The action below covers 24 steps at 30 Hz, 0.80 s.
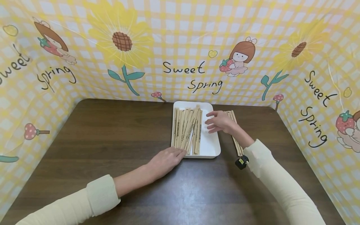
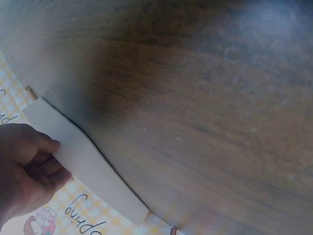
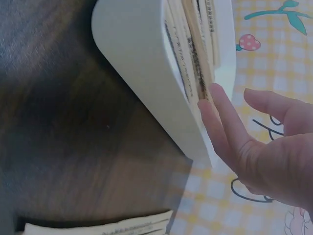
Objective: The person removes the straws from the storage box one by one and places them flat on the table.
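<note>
A white tray (image 1: 209, 137) holds several long, narrow tan paper-wrapped sticks (image 1: 184, 126), like wrapped chopsticks, with dark print. They lie mostly lengthwise on its left side, some crossing slantwise. At the front left corner my left hand (image 1: 167, 159) holds the tray rim; in the left wrist view the thumb (image 2: 46, 142) meets the rim and the other fingers bend past it. Above the tray's right part hovers my right hand (image 1: 220, 121), fingers spread and nothing held. In the right wrist view its fingertips (image 3: 208, 107) appear in front of the sticks; contact is unclear.
More wrapped sticks (image 1: 236, 142) lie on the brown table (image 1: 118, 131) right of the tray, partly beneath my right forearm. A black device (image 1: 242, 162) is at the right cuff. Yellow checked cloth (image 1: 180, 37) walls the back and sides.
</note>
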### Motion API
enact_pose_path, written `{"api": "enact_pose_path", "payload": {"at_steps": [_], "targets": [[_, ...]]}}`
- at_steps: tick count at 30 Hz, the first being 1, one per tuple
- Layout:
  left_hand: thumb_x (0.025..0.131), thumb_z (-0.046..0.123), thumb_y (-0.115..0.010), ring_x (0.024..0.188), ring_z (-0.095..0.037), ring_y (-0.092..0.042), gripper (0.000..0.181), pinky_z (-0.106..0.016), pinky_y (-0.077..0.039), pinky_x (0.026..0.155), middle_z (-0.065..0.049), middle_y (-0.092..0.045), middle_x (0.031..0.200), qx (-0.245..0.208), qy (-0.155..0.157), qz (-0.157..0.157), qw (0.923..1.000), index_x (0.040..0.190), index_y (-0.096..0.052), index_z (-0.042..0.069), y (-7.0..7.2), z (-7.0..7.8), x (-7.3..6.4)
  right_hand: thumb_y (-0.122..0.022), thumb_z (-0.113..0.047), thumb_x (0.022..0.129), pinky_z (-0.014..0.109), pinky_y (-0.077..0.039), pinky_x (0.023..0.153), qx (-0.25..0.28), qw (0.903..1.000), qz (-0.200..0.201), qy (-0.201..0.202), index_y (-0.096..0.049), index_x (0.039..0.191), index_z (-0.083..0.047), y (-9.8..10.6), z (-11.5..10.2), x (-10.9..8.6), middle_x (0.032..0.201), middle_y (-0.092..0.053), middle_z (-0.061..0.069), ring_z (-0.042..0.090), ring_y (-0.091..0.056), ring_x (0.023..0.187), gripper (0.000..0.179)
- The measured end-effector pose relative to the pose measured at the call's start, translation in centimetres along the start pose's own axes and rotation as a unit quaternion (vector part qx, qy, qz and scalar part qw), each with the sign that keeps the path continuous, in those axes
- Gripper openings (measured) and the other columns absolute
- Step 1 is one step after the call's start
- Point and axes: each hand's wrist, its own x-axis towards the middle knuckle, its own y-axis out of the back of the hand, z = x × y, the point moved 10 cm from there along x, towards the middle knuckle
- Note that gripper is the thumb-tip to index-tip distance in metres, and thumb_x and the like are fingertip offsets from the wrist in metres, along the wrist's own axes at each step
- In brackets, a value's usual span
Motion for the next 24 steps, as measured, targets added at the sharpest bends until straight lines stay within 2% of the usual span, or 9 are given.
{"api": "enact_pose_path", "payload": {"at_steps": [8, 13, 18, 24], "targets": [[0.089, -0.002, -0.065, 0.109, -0.026, -0.066, 0.033, -0.037, -0.052, 0.098, -0.017, -0.069, 0.118, 0.006, 0.001, -0.002, 1.0000, 0.121, -0.065, -0.005, -0.1, 0.0, 0.0, -0.060, 0.003, 0.095, 0.042, -0.060, 0.081, 0.005, 0.9999, 0.003, -0.012, -0.036, 0.147, 0.007, -1.0, 0.8, 0.6, 0.133, -0.052, 0.031, 0.045, -0.060, 0.114, 0.058], [0.089, -0.001, -0.065, 0.108, -0.025, -0.066, 0.033, -0.037, -0.052, 0.098, -0.016, -0.069, 0.117, 0.004, 0.000, 0.002, 1.0000, 0.121, -0.066, -0.005, 0.0, 0.0, 0.1, -0.060, 0.003, 0.095, 0.041, -0.060, 0.081, -0.016, 0.9998, 0.009, -0.012, -0.034, 0.146, 0.012, -1.6, 1.1, 1.2, 0.127, -0.055, 0.033, 0.042, -0.063, 0.108, 0.058], [0.088, -0.001, -0.066, 0.108, -0.025, -0.066, 0.032, -0.036, -0.053, 0.097, -0.016, -0.070, 0.117, 0.010, -0.002, 0.002, 0.9999, 0.121, -0.066, -0.005, -0.1, 0.0, 0.1, -0.061, 0.001, 0.095, 0.040, -0.061, 0.079, -0.048, 0.9984, 0.026, -0.011, -0.036, 0.143, 0.014, -2.0, 1.5, 1.7, 0.114, -0.061, 0.031, 0.033, -0.067, 0.093, 0.056], [0.088, -0.001, -0.066, 0.108, -0.025, -0.066, 0.033, -0.035, -0.053, 0.097, -0.016, -0.070, 0.116, 0.011, -0.003, 0.004, 0.9999, 0.120, -0.066, -0.005, -0.1, 0.1, 0.1, -0.066, -0.002, 0.092, 0.034, -0.062, 0.070, -0.104, 0.9924, 0.067, -0.005, -0.042, 0.138, 0.011, -2.1, 1.8, 2.3, 0.092, -0.066, 0.020, 0.021, -0.068, 0.071, 0.053]]}}
